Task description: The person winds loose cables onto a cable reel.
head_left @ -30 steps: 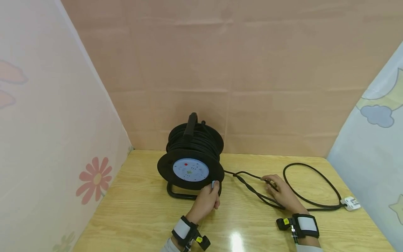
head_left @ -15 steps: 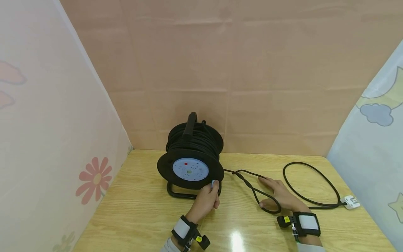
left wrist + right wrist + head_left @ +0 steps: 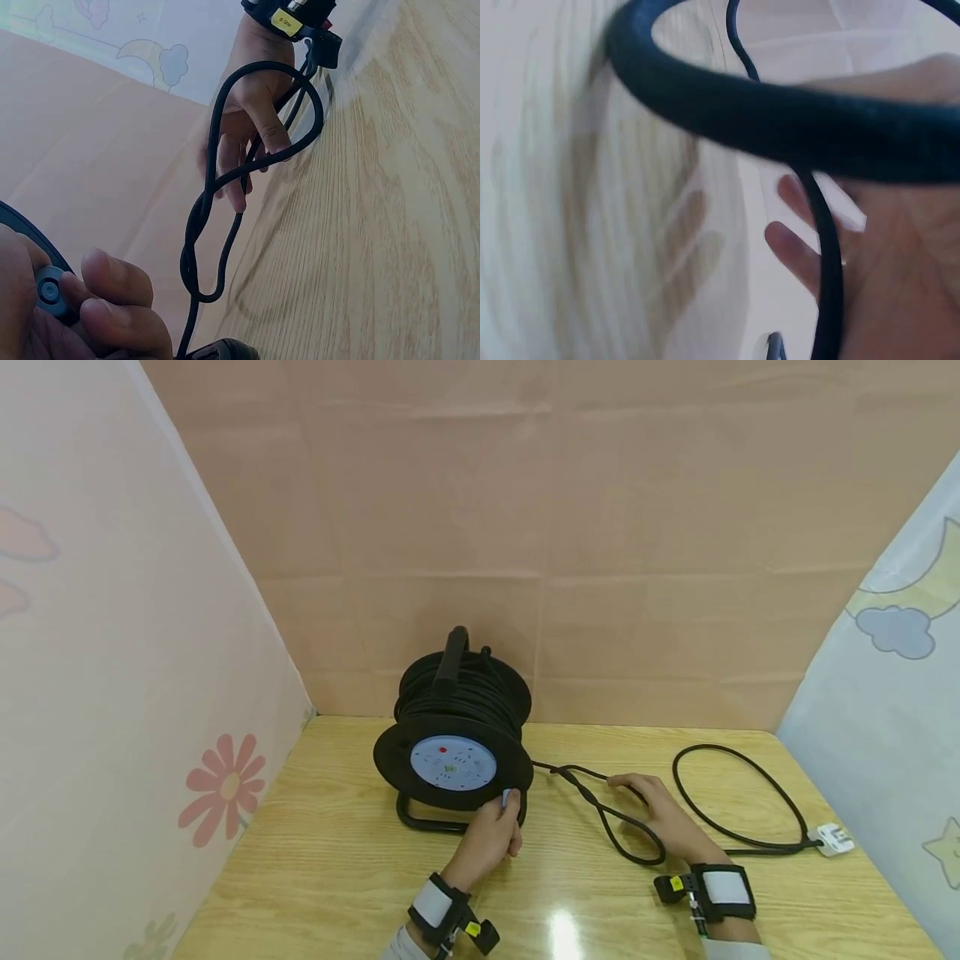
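A black cable reel (image 3: 395, 768) with a pale socket panel (image 3: 453, 763) stands on the table. My left hand (image 3: 487, 841) pinches the small grey-blue knob (image 3: 50, 292) at the rim of its front disc, fingers curled. The black cable (image 3: 619, 816) runs from the reel to the right, twisting round itself into a loop. At this loop is my right hand (image 3: 667, 818), fingers relaxed and spread. In the left wrist view, a strand of cable passes by the right fingertips (image 3: 236, 196). Close up in the right wrist view, thick cable crosses in front of the palm.
Further right, the cable forms a wide loop (image 3: 738, 752) ending in a white plug (image 3: 832, 840). The wooden table (image 3: 315, 860) is bounded by a brown back wall (image 3: 645, 610) and patterned side walls. A fixed carrying handle (image 3: 452, 658) tops the reel.
My right fingers have spread away from the cable strands and then lifted slightly. The cable near them has opened into a rounder loop. My left hand and the reel stay in place.
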Tool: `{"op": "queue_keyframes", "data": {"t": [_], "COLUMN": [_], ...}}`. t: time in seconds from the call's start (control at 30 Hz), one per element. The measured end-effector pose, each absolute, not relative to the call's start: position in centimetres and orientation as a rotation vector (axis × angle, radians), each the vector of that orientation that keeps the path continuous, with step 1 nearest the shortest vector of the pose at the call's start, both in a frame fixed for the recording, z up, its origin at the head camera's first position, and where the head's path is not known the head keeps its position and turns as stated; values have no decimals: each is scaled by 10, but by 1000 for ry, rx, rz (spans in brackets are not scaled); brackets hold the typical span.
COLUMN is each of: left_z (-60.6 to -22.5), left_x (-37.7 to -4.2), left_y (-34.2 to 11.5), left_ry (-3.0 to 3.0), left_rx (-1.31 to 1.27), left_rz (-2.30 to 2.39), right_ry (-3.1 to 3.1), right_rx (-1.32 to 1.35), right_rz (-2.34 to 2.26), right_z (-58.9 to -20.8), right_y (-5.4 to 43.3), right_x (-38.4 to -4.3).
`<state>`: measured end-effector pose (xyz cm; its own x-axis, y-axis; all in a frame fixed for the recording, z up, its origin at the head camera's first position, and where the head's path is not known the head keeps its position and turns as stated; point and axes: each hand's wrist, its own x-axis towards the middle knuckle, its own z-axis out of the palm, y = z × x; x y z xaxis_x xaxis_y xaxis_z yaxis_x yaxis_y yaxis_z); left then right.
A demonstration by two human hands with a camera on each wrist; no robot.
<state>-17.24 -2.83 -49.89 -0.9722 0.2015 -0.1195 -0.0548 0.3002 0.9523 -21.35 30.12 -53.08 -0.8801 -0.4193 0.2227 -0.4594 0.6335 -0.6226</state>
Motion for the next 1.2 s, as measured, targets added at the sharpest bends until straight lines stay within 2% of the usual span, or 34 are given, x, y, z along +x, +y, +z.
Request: {"op": "queue_keyframes", "data": {"t": [0.2,0.43,0.63,0.9,1.2], "left_z": [-498,-495,-496,-495,-496], "left_x": [-173,-173,-173,-172,-171], "left_y": [-29,-30,-29,-28,-30], "left_ry": [2350,2340,2354,2356,2343], "left_rx": [142,118,126,137,123], "left_rz": [1734,1747,1726,1738,1737], "right_ry": [-2682,-2601,-2627,-2582,-2655], "right_rx": [961,1168,1261,1180,779], "right_rz": [751,271,277,265,435], "right_z": [-530,-513,-508,-510,-510], "right_y": [288,268,260,255,241], "right_x": [-221,-227,-225,-232,-244]}}
